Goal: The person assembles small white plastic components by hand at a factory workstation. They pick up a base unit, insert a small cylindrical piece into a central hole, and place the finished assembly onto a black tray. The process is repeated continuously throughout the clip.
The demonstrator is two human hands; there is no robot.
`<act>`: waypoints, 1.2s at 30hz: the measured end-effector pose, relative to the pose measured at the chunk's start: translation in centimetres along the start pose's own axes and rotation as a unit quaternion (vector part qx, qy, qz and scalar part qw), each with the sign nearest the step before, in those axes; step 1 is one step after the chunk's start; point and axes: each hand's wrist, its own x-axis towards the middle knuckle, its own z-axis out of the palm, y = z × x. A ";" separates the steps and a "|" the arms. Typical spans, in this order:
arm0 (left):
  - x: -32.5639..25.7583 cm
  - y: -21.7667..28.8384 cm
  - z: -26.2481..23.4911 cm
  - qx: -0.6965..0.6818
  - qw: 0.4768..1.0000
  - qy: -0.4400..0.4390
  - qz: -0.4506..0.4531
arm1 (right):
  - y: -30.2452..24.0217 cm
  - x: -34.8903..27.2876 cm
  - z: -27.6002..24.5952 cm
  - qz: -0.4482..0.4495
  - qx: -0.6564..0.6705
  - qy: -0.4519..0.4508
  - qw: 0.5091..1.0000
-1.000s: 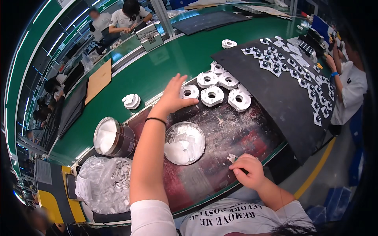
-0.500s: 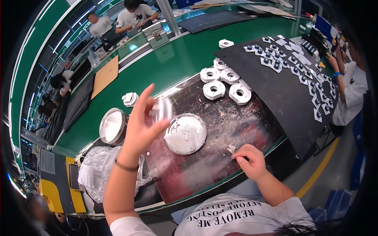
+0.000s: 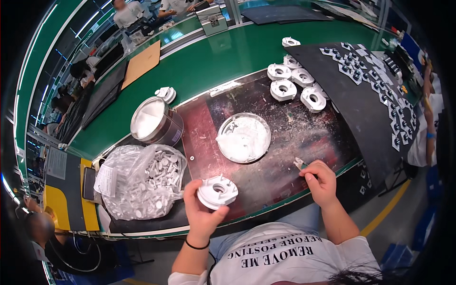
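My left hand (image 3: 200, 214) grips a white round plastic housing (image 3: 217, 191) by its rim, near the front edge of the work board. The housing has a central hole and small posts on its upper face. In my right hand (image 3: 321, 181), thumb and finger pinch a small tool (image 3: 299, 163) with a white-smeared tip; its grip is hidden by the fingers. Beyond and between the hands lies a round shallow lid (image 3: 244, 137) coated with white paste. An open tin (image 3: 151, 121) holding white paste stands to its left.
A clear plastic bag (image 3: 142, 183) of small white parts lies left of my left hand. Several white housings (image 3: 283, 89) sit at the board's far right, beside a black mat (image 3: 346, 109) with rows of small parts. Another white housing (image 3: 166, 94) is behind the tin. People work nearby.
My left hand has come down and toward me with the white housing, from above the board to its front edge. My right hand still pinches the small tool. The view has shifted.
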 end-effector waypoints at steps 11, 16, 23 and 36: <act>-1.4 0.9 1.5 0.439 0.895 -0.054 0.060 | -4.2 0.0 -3.1 -0.148 -0.122 -0.057 0.980; -2.5 1.1 1.0 0.439 0.892 -0.072 0.072 | -6.9 0.8 -13.4 0.011 -0.296 0.131 0.946; -2.6 0.6 0.2 0.382 0.904 -0.153 0.117 | -5.5 -3.0 -17.6 0.034 -0.232 0.300 0.925; -1.2 3.5 0.9 0.427 0.874 -0.166 0.162 | -0.3 -3.3 -22.6 0.197 -0.442 0.228 0.845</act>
